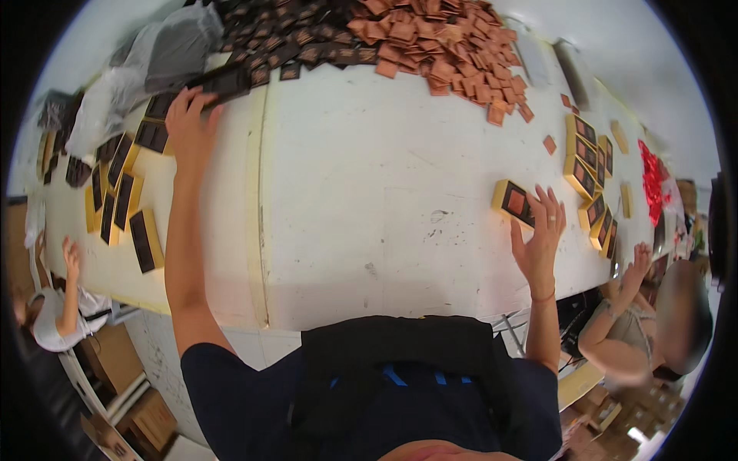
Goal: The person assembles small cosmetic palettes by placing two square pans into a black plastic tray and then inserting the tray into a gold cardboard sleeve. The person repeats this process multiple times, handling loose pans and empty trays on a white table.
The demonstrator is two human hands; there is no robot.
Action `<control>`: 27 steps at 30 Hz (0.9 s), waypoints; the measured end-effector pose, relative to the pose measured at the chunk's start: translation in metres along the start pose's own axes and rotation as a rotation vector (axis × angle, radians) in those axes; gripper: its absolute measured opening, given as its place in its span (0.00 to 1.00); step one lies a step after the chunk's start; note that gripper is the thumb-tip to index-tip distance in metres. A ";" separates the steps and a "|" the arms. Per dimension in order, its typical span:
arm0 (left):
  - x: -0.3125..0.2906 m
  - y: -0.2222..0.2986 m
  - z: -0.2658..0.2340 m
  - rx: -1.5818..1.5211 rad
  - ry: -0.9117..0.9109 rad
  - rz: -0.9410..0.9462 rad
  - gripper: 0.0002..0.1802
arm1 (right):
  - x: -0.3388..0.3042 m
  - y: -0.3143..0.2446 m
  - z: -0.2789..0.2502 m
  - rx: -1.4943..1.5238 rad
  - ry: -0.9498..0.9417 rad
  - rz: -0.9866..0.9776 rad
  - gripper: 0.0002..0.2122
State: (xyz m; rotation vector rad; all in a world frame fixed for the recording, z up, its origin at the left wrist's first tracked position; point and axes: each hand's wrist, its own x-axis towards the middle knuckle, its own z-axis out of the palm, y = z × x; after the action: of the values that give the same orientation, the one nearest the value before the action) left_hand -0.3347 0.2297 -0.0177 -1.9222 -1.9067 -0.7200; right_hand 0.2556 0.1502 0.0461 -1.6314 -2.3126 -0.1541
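Note:
My right hand (540,234) is closed round the near right end of a small gold box (501,197). This box has a dark insert with a copper-coloured square packet (517,202) in it; my fingers cover part of it. Far to the left, my left arm is stretched out, and my left hand (191,127) grips the left end of a long black tray (227,82), thumb on its near side. The tray lies at the edge of a heap of black square packets (296,38). Beside the left hand stand gold boxes with dark inserts (154,135).
A heap of copper-coloured packets (461,58) lies at the back of the white table (346,192). Several filled gold boxes (582,177) stand at the right, more boxes (146,240) at the left. Plastic bags (115,100) lie back left. Co-workers' hands (636,265) show at both sides.

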 end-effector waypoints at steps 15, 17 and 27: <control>-0.206 -0.003 -0.153 0.203 -0.216 -0.600 0.35 | 0.173 -0.050 0.141 0.068 0.137 -0.273 0.28; -0.208 0.043 -0.155 0.121 -0.209 -0.530 0.32 | 0.168 -0.056 0.123 0.010 0.210 -0.327 0.25; -0.115 0.229 -0.090 -0.690 -0.535 0.319 0.33 | 0.168 -0.067 0.118 0.450 0.184 -0.094 0.23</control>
State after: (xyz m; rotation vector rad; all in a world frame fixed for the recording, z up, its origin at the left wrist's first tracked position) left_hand -0.1143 0.0740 0.0157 -3.0183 -1.6557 -0.9071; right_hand 0.1196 0.3092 -0.0082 -1.2329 -2.0919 0.1775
